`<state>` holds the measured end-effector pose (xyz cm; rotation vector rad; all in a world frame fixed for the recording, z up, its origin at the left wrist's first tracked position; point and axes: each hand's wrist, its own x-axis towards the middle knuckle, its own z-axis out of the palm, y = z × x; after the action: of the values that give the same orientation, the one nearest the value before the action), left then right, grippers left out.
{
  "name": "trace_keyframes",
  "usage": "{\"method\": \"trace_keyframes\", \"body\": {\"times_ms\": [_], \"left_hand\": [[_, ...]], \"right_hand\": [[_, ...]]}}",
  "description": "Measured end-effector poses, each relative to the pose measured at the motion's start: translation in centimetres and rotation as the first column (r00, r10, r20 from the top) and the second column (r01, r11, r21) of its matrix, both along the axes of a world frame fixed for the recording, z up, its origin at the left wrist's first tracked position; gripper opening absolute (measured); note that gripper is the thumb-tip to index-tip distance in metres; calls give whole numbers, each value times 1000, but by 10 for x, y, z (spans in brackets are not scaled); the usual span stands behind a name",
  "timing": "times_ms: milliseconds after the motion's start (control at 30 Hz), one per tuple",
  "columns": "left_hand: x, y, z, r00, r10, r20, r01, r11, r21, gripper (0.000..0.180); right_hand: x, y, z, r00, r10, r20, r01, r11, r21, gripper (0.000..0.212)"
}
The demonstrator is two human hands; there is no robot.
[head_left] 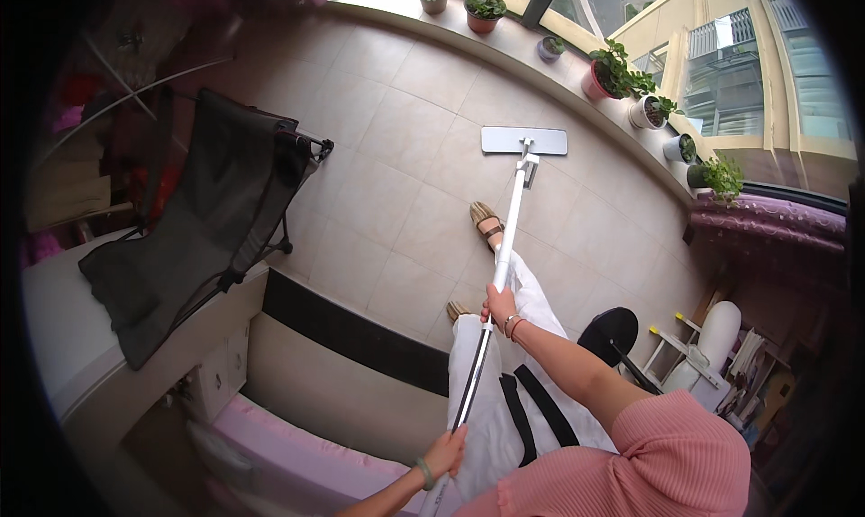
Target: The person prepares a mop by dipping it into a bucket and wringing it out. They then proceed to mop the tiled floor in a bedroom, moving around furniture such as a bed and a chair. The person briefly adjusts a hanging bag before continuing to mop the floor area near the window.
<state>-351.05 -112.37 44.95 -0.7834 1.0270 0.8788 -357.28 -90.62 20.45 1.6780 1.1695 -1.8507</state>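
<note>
A long-handled flat mop [509,219] slants up and away from me across the middle of the view. Its white rectangular head [497,141] lies on the tiled floor below the window ledge. Low on the pole, my left hand [444,454], with a green bangle at the wrist, is wrapped round the handle near its end. Farther up, my right hand [498,305] grips the same pole around its middle. A small white fitting [532,169] sits on the pole just above the mop head. My feet in striped shoes stand left of the pole.
Several potted plants [485,9] line the window ledge [577,71]. A dark folding chair [203,210] stands at the left, beside a white cabinet [212,377]. Behind my right arm are a black round object [609,335] and a small stepladder [671,346] near a cluttered shelf.
</note>
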Motion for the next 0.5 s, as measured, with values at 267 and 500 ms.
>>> {"method": "trace_keyframes", "body": {"times_ms": [267,500], "left_hand": [[147,-139,85,839,-442,-318,375,893,-250,43],[162,-111,127,797,-483,-364,368,865,-342,46]], "right_hand": [[104,-130,93,989,-90,113,122,938,-323,25],[136,-125,113,979,-152,134,197,862,-467,22]]}}
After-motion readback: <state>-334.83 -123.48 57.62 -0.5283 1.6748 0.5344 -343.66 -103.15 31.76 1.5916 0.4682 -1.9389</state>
